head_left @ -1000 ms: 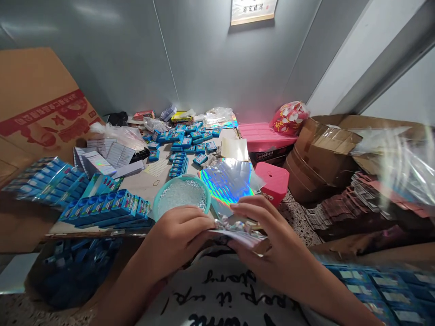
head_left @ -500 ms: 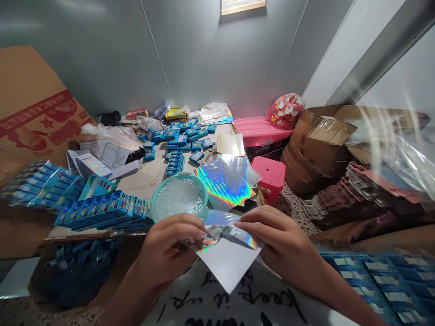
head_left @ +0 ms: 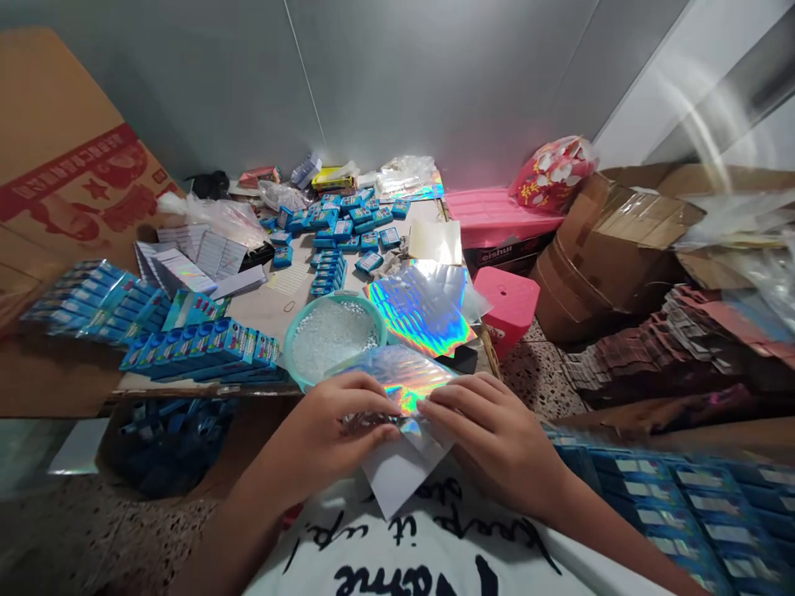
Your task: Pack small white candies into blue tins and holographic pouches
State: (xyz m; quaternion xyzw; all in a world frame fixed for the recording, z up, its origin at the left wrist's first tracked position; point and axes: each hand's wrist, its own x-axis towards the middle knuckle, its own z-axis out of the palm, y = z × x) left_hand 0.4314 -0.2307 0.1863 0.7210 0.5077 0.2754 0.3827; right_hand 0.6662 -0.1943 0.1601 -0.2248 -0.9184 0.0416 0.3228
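Note:
Between my two hands, just in front of my chest, is a holographic foil sheet (head_left: 428,372) with a white back; one white corner points down toward my shirt. My left hand (head_left: 348,418) pinches its left side, thumb below and fingers on top. Fingers of my right hand (head_left: 481,414) press on the sheet's right side, with that thumb hidden. What lies inside the fold cannot be made out. Just beyond my hands stands a turquoise bowl (head_left: 298,377) full of small clear beads. A further stack of holographic sheets (head_left: 422,310) lies to its right.
Small blue boxes (head_left: 339,223) are heaped on the table's far part. Blue display boxes (head_left: 199,348) line its left edge beside folded white card pieces (head_left: 204,265). A pink stool (head_left: 506,302), a large cardboard box (head_left: 584,257) and trays of blue packs (head_left: 689,505) are on the right.
My fingers have moved inward over the foil sheet, and more shiny foil now shows above them. Less of the white corner is visible. The camera view has tilted downward and shifted.

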